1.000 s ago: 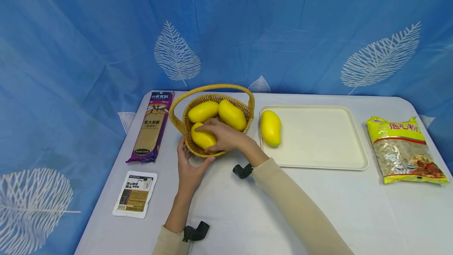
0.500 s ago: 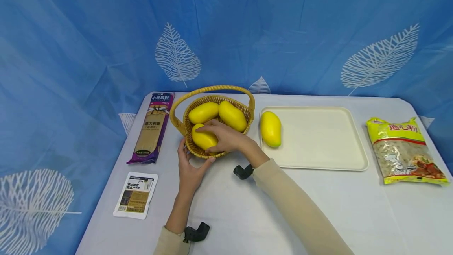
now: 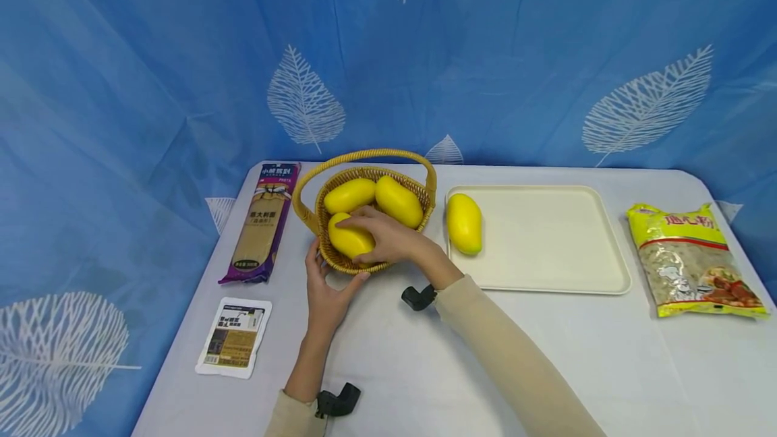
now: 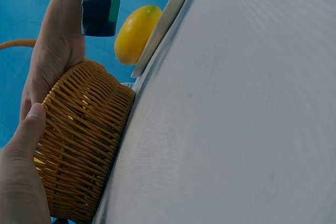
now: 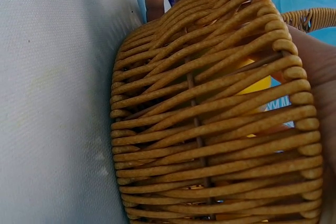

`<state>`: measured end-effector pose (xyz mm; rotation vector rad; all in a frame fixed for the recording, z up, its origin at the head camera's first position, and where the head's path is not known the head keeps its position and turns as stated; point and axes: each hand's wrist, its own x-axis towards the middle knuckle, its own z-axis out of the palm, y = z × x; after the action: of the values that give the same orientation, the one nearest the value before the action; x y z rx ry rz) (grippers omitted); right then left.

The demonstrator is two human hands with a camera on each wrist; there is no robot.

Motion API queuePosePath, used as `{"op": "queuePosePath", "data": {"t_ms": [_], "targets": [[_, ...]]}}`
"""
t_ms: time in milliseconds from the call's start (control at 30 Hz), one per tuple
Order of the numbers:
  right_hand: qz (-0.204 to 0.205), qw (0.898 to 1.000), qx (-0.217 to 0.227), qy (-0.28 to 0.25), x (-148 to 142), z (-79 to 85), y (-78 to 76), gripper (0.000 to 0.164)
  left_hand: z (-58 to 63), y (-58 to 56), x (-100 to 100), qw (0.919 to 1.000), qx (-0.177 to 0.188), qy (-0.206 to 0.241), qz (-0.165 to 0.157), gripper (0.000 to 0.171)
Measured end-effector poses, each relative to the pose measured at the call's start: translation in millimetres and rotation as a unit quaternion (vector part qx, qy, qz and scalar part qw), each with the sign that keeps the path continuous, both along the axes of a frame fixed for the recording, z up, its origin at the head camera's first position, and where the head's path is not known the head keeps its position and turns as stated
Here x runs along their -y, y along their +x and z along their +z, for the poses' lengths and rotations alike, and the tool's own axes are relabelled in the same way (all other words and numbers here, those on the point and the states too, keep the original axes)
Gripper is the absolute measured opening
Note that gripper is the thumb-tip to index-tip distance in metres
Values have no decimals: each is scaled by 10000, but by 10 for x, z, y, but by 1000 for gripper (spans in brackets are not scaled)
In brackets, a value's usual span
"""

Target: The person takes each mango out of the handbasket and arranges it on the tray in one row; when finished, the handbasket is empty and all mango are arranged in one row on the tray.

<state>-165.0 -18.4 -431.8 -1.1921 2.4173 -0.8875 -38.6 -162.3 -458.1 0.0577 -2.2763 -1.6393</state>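
Note:
In the head view, a wicker basket [image 3: 335,260] with an arched handle stands on the white table, holding three yellow mangoes. My right hand [image 3: 393,237] reaches over the front rim and grips the nearest mango [image 3: 347,235], thumb and fingers on either side of it. Behind it lie two more, a left mango [image 3: 350,195] and a right mango [image 3: 398,199]. My left hand [image 3: 326,302] holds the basket at its front left, fingers along the outer wall and thumb [image 4: 25,135] up at the rim. In the right wrist view, the weave mostly hides the mangoes.
Right of the basket, a cream tray [image 3: 540,241] carries one mango [image 3: 464,224] at its left end. A bag of pasta [image 3: 698,261] lies far right. To the left are a spaghetti packet [image 3: 261,221] and a small white sachet [image 3: 233,337]. A blue leaf-print curtain [image 3: 485,52] hangs behind.
Both hands keep their places on the mango and the basket. The whole scene sits slightly lower in the head view; nothing else has visibly moved.

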Motion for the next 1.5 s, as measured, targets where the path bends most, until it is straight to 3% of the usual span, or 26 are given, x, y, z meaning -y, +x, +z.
{"op": "queuePosePath", "data": {"t_ms": [400,800,1500], "targets": [[-258,9977,122,-609,-48,72,10,66,-23,5,-4,9999,-92,-41,32,99],[-573,9897,-270,-1285,-234,314,90,67,-9,1,-13,9999,-10,-94,105,100],[-905,9762,-939,-1735,-724,491,447,67,-32,4,-13,10000,-58,0,49,101]]}}
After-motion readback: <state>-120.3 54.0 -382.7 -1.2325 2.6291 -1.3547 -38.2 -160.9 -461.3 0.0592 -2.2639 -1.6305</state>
